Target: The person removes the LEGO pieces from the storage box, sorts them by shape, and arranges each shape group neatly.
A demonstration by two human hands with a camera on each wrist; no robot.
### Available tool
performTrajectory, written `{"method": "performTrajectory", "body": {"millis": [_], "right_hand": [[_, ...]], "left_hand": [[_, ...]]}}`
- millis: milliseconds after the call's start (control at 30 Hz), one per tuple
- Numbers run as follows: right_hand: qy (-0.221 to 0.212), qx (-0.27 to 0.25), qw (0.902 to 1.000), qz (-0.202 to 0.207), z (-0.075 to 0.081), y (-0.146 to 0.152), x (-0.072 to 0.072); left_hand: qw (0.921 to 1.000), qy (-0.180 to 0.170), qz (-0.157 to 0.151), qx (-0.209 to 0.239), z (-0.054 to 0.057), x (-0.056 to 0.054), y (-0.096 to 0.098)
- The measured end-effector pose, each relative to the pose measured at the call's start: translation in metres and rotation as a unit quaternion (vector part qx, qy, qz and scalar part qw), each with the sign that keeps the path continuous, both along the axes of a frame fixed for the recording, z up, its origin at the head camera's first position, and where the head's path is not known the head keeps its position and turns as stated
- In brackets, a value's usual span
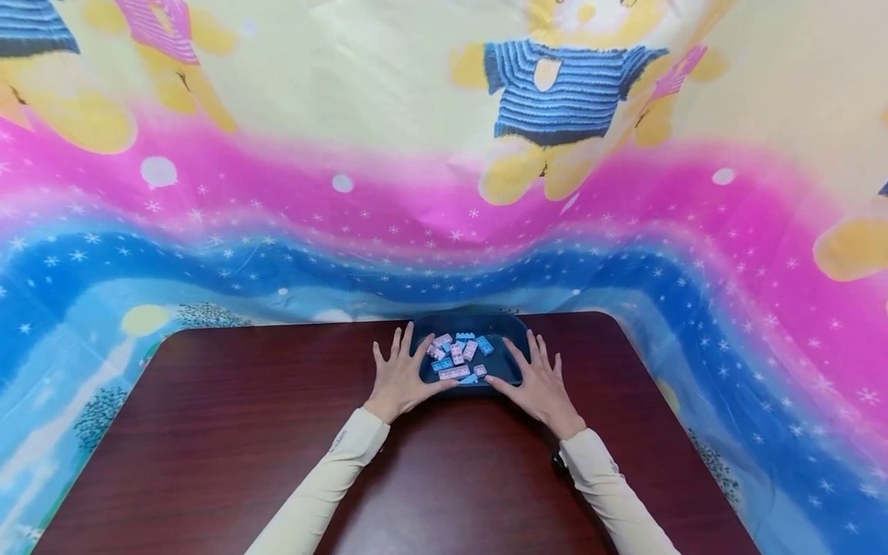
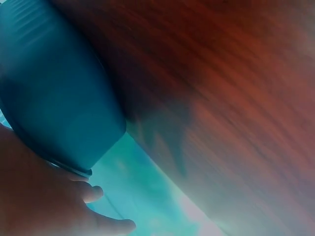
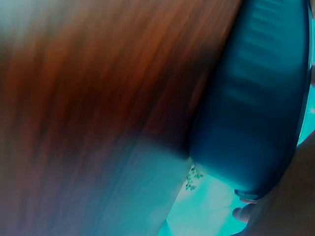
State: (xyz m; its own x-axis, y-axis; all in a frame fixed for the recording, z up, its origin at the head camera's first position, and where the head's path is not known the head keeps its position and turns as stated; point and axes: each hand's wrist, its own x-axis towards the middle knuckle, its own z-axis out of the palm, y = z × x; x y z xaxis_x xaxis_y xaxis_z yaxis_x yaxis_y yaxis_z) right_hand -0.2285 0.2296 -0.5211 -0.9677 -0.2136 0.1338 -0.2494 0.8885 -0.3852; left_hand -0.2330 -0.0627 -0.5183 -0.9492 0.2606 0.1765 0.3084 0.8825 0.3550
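A dark blue plastic tray (image 1: 465, 322) sits at the far edge of the table, with several pink and blue toy building bricks (image 1: 456, 354) lying loose inside. My left hand (image 1: 402, 381) rests over the tray's left side, fingers spread and straight, its thumb across the near rim. On the opposite side, my right hand (image 1: 544, 389) lies over the rim in much the same way, fingers splayed and thumb pointing inward. Both wrist views show the tray's outer wall (image 2: 59, 98) close up, with fingers reaching past the rim. Neither hand holds a brick.
The brown wood-grain table (image 1: 277, 432) has a rounded far corner on each side. Directly behind it hangs a curtain (image 1: 416, 193) printed with teddy bears and snowflakes, which also wraps around the sides. A dark band (image 1: 559, 462) shows at the right wrist.
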Motion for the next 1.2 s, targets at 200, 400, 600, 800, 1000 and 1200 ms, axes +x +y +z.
{"method": "performTrajectory", "body": {"millis": [200,400,600,800,1000,1200], "right_hand": [[0.006,0.002,1.0000,0.000,-0.002,-0.017,0.016],[-0.005,-0.010,0.9999,0.003,-0.001,-0.047,0.039],[-0.004,-0.019,0.9997,0.012,0.002,-0.082,0.067],[-0.007,-0.015,0.9997,0.018,0.003,-0.115,0.096],[-0.008,-0.008,0.9995,0.030,0.001,-0.141,0.122],[-0.007,0.010,0.9993,0.036,0.002,-0.164,0.147]], "left_hand": [[0.9999,-0.010,-0.005,0.005,-0.002,0.012,-0.018],[0.9999,0.004,-0.007,0.015,-0.001,0.037,-0.049],[0.9996,0.016,0.005,0.022,0.000,0.071,-0.082],[0.9996,-0.001,0.026,0.009,0.002,0.107,-0.113],[0.9992,-0.014,0.037,0.004,0.005,0.137,-0.138],[0.9982,-0.034,0.048,-0.013,0.004,0.164,-0.160]]}}
